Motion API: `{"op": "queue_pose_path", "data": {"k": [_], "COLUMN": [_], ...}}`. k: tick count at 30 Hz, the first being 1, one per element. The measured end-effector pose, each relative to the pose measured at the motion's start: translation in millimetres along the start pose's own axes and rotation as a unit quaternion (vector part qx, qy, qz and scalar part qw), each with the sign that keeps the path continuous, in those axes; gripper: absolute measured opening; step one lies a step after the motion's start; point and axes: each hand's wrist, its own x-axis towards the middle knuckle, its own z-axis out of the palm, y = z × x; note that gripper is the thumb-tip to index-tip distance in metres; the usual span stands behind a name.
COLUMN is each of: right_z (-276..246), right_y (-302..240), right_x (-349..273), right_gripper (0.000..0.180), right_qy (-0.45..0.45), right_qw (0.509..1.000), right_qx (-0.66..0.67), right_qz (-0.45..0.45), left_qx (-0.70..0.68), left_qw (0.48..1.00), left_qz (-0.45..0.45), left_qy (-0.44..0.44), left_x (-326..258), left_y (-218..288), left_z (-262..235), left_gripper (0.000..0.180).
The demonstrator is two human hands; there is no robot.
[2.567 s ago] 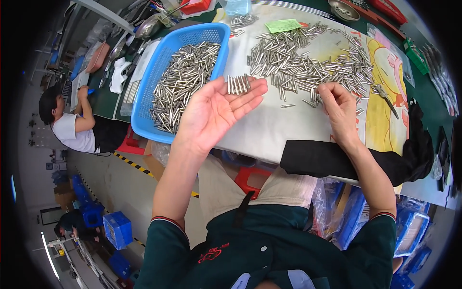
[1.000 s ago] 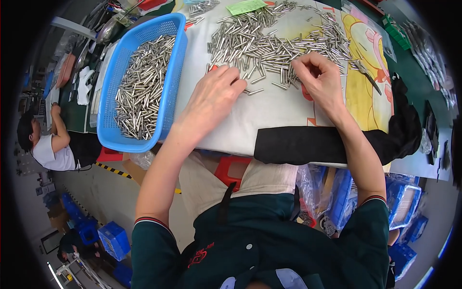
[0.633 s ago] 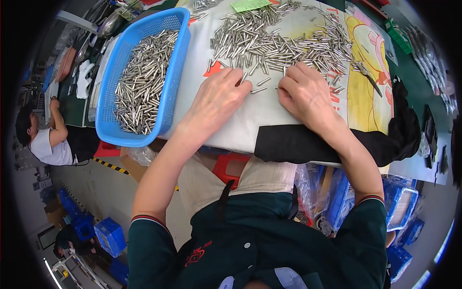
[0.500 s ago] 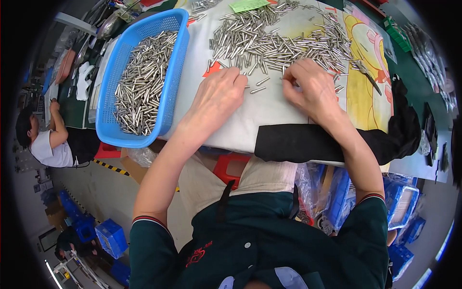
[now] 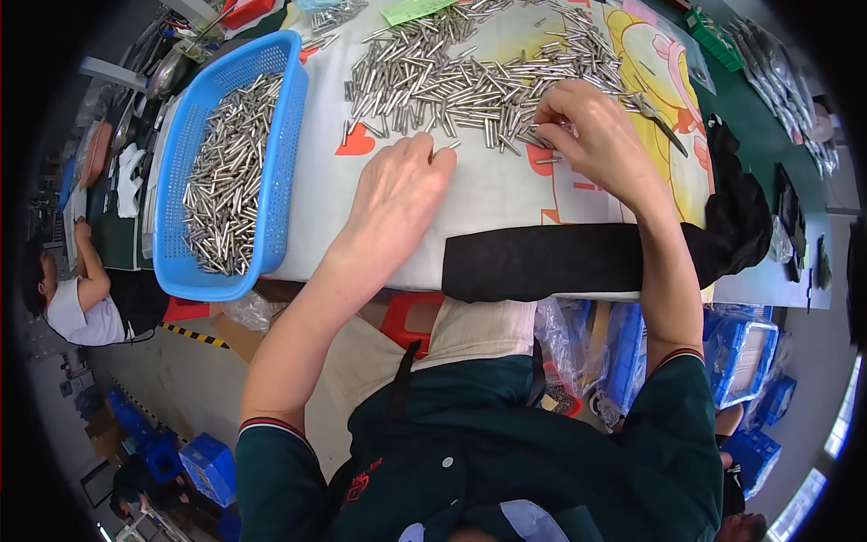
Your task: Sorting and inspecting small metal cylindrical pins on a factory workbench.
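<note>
- Judged the metal pins [image 5: 479, 98] light, stiff, slippery, hardly fragile; best pinched mid-length.
- Found them heaped toward the tabletop's [image 5: 750, 135] far edge, beyond the left hand [image 5: 397, 190], just beside the right hand [image 5: 594, 135].
- Saw left fingers curled near 1 pin, right fingers bent inward; could not tell either grip.

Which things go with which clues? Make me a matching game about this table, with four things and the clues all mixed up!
Things:
1. Basket
2. Paper slip
3. Long cloth
4. Right hand

Clues:
A. Black, partly behind the right forearm
B. At the near edge of the loose metal pins
C. Green
D. Blue, with little holes in its sides

Right pairs: 1-D, 2-C, 3-A, 4-B.
</note>
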Motion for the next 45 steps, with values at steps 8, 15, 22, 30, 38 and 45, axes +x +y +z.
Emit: {"op": "queue_pose_path", "data": {"k": [8, 15, 22, 30, 38, 45], "right_z": [-6, -2, -2, 15, 16, 10], "right_y": [1, -4, -6, -11, -10, -32], "right_x": [-9, -10, -1, 5, 4, 17], "right_gripper": [0.009, 0.004, 0.009, 0.010, 0.007, 0.004], "right_qy": [-0.131, -0.087, -0.056, -0.080, -0.051, -0.137], "right_qw": [0.990, 0.984, 0.992, 0.975, 0.970, 0.939], "right_qx": [-0.045, -0.155, -0.063, -0.170, -0.226, -0.313], "right_qz": [0.014, -0.019, 0.099, 0.118, 0.072, 0.034], "left_qx": [0.074, 0.119, 0.127, 0.150, 0.235, 0.291], "left_qw": [0.997, 0.992, 0.991, 0.988, 0.972, 0.954], "left_qz": [0.017, 0.046, 0.045, 0.036, 0.019, 0.024], "left_qy": [-0.020, -0.001, -0.004, -0.031, -0.021, -0.067], "left_x": [-3, -3, -3, 0, -1, 0], "left_y": [8, 12, 13, 19, 28, 33], "left_z": [-9, -5, -6, -10, -4, -2], "left_gripper": [0.014, 0.014, 0.015, 0.017, 0.010, 0.008]}}
